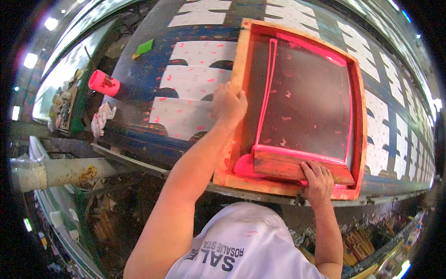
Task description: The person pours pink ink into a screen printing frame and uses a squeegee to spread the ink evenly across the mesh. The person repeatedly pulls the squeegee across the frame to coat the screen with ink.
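Nearest the camera is the person's white shirt [241, 246], just short of a wooden frame [240, 56] lying at the near edge of the bench [130, 95]. The left hand [228, 106] has its fingers curled closed around the left rail, probably to steady it; the right hand [318, 182] bends its fingers over a wooden bar [290, 166], apparently for control, beside pooled pink ink [243, 165]. The 4 rails bound the bar's travel, with open dark mesh [306, 95] beyond it. White pieces [200, 76] lie just left; a pink container [104, 83] sits well apart.
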Demonstrator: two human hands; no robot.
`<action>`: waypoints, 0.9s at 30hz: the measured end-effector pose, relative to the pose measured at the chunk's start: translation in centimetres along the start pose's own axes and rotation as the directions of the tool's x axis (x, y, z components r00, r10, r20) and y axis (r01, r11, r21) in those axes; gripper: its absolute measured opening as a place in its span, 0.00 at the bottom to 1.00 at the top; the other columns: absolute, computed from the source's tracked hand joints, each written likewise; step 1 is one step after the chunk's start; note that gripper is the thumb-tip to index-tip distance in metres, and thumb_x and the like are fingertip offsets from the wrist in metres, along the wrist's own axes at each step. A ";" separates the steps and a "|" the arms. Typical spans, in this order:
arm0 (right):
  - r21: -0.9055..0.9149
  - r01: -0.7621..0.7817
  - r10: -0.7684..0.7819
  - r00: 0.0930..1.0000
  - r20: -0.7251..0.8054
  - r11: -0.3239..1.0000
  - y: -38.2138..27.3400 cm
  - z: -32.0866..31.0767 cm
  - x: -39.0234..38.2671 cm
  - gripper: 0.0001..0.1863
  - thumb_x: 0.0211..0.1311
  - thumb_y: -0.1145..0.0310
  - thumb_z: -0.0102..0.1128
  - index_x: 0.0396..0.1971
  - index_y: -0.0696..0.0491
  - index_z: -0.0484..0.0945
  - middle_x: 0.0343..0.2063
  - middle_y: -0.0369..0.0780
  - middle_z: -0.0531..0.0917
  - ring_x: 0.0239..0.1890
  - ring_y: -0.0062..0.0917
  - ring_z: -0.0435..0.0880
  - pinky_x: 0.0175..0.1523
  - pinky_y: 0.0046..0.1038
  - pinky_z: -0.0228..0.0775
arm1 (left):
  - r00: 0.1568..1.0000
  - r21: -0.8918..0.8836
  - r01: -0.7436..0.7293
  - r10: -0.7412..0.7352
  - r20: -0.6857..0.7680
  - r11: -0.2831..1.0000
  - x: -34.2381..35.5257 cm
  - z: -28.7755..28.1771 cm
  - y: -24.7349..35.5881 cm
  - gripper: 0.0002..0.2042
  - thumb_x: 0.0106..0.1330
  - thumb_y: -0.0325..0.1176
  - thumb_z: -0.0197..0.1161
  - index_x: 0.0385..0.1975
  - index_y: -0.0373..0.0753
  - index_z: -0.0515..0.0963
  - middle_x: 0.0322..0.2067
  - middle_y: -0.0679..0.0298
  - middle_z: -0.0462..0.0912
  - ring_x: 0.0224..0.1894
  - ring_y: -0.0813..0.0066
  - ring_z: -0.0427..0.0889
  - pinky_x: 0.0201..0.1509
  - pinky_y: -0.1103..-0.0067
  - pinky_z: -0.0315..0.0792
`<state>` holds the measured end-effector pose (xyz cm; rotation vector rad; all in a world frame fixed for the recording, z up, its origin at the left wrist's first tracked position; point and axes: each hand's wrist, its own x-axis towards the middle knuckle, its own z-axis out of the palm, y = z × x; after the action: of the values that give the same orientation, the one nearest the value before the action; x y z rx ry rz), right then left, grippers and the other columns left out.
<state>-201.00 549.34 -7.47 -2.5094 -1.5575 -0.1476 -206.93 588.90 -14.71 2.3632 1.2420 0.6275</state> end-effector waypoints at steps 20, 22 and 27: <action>-0.024 0.022 -0.024 0.994 -0.102 0.999 24.4 9.5 39.9 0.28 0.67 0.79 0.56 0.63 0.42 0.89 0.57 0.46 0.91 0.58 0.49 0.91 0.66 0.49 0.84 | 0.998 0.099 0.066 -0.065 -0.009 0.993 -0.3 -0.5 2.0 0.25 0.71 0.41 0.72 0.63 0.34 0.80 0.52 0.46 0.84 0.57 0.39 0.84 0.60 0.50 0.81; 0.016 0.056 -0.053 0.990 -0.133 0.998 25.9 9.5 42.1 0.28 0.67 0.79 0.56 0.63 0.41 0.89 0.58 0.46 0.92 0.60 0.48 0.91 0.66 0.49 0.83 | 0.998 0.107 0.065 -0.064 -0.012 0.992 -0.4 -0.4 1.9 0.25 0.71 0.40 0.73 0.64 0.34 0.80 0.52 0.46 0.84 0.56 0.39 0.84 0.60 0.50 0.81; -0.006 0.042 -0.042 0.992 -0.118 0.999 28.1 9.0 45.8 0.30 0.64 0.78 0.58 0.63 0.41 0.90 0.60 0.44 0.92 0.63 0.46 0.90 0.68 0.47 0.81 | 0.999 0.113 0.002 0.003 -0.038 0.994 -0.4 0.3 1.0 0.26 0.69 0.38 0.74 0.63 0.31 0.79 0.51 0.45 0.84 0.56 0.39 0.84 0.59 0.50 0.80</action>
<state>-155.56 579.22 -10.86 -2.4236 -1.5652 -0.2988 -206.26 588.01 -14.54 2.4539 1.3258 0.6205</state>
